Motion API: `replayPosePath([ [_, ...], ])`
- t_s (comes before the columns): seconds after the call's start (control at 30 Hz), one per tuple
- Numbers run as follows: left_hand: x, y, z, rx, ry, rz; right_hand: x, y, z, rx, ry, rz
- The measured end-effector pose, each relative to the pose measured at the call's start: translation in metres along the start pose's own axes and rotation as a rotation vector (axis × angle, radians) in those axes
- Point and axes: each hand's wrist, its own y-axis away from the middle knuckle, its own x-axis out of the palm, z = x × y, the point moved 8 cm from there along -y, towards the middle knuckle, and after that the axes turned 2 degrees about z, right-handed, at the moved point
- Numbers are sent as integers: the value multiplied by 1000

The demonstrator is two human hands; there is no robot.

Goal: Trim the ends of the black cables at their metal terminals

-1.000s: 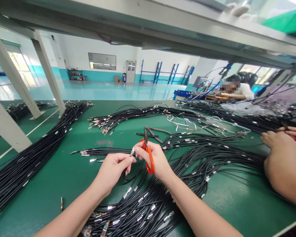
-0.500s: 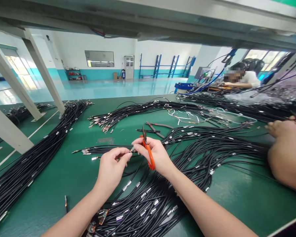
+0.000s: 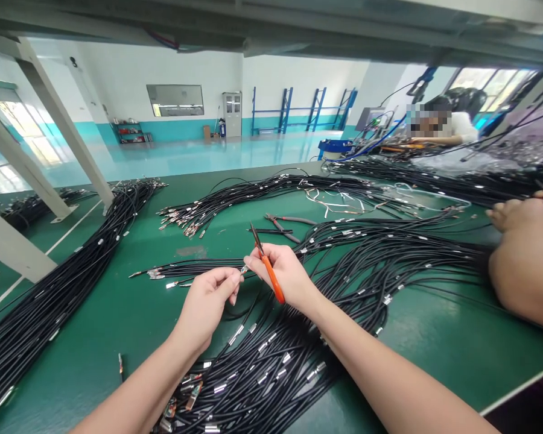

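Note:
My left hand (image 3: 210,304) is closed, thumb and finger pinching a small stripped cable end (image 3: 243,270) with a silvery tip. Just to its right, my right hand (image 3: 284,274) is wrapped round orange-handled scissors (image 3: 271,274), whose dark blades point up and away to the left. The right fingertips are at the cable end too; whether they grip it I cannot tell. Under and behind both hands runs a bundle of black cables (image 3: 353,265). Closer to me, several black cables with shiny metal sleeves (image 3: 262,345) lie beneath my forearms.
Cutting pliers (image 3: 283,226) and a dark pen-like tool (image 3: 271,231) lie beyond my hands on the green table (image 3: 131,325). Cable bundles lie left (image 3: 85,259) and at the back (image 3: 253,190). A co-worker's hand (image 3: 520,217) is at right; another person sits farther back. White posts (image 3: 67,120) stand left.
The scissors have turned in my right hand, their blades now leaning farther left. My left fingers have shifted slightly round the cable end. The whole view has moved a little.

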Motion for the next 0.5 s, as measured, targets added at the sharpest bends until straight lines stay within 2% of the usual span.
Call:
replayPosePath([
  [0.2, -1, 0, 7, -41, 77, -25, 0, 1, 1, 3, 29, 8],
  [0.5, -4, 1, 1, -41, 11, -66, -1, 1, 3, -10, 120, -24],
])
